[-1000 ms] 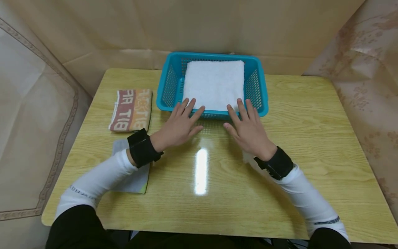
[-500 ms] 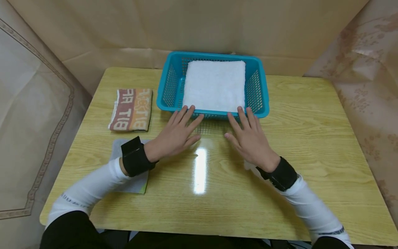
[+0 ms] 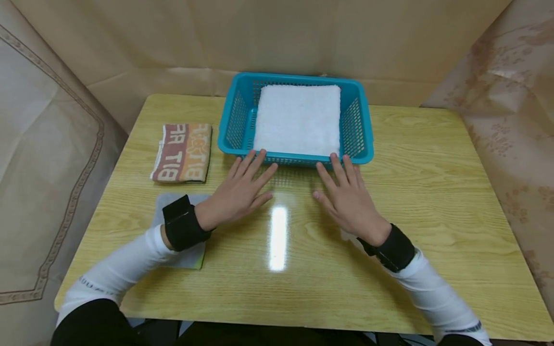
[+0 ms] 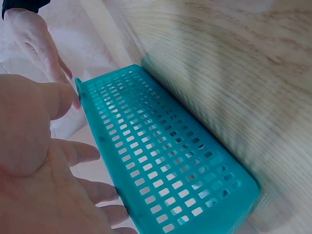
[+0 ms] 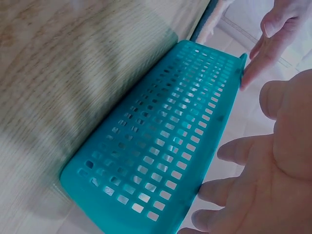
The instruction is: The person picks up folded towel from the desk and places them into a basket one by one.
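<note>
A folded white towel lies inside a blue plastic basket at the back of the table. My left hand is spread, palm down, with its fingertips right at the basket's near rim on the left. Toward the rim's right part, my right hand is held the same way, fingers straight and apart. In the left wrist view, the perforated basket wall stands just past the fingertips. The right wrist view has the same wall beyond the fingers. Neither hand grips anything.
A folded brown and orange towel with lettering lies left of the basket. Nearer me is a folded grey cloth, partly hidden under my left wrist. A curtain hangs behind the wooden table.
Both hands have drawn back toward me, from fingers over the basket's near rim to fingertips at it. The left hand also shifted a little left. The basket and towels stay nearly in place.
</note>
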Available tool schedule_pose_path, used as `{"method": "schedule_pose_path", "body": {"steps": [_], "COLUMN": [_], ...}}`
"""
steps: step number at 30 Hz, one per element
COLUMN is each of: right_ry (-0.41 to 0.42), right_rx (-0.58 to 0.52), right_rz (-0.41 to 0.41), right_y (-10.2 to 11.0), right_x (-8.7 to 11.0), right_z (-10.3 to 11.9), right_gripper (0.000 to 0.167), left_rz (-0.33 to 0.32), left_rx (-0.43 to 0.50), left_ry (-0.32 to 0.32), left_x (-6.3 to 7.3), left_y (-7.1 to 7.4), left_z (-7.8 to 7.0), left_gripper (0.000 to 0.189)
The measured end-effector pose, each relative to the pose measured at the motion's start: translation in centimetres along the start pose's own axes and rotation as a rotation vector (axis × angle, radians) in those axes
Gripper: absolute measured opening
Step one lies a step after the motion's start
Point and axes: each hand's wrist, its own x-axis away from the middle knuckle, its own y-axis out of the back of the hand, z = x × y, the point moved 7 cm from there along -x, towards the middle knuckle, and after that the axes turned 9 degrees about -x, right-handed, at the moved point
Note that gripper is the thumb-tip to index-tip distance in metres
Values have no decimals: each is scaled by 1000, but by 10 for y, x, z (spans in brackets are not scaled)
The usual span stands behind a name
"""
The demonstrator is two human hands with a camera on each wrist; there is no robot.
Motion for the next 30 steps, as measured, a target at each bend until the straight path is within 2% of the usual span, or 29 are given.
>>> {"method": "schedule_pose_path", "body": {"steps": [9, 14, 21, 30], "right_ry": [-2, 0, -1, -25], "right_rx": [-2, -6, -16, -27], "right_rz": [3, 3, 7, 36], "right_y": [-4, -7, -12, -18], "right_x": [7, 9, 12, 12], "right_z": [1, 2, 2, 0], "right_gripper": [67, 68, 69, 71], "left_rz": [-13, 6, 56, 38], "left_rx": [-19, -5, 94, 122], "left_ry": [-4, 17, 53, 104], "left_x": [6, 11, 17, 28], "left_y": [-3, -7, -10, -13], "left_z": [0, 1, 4, 13], "left_gripper": [63, 64, 64, 66]}}
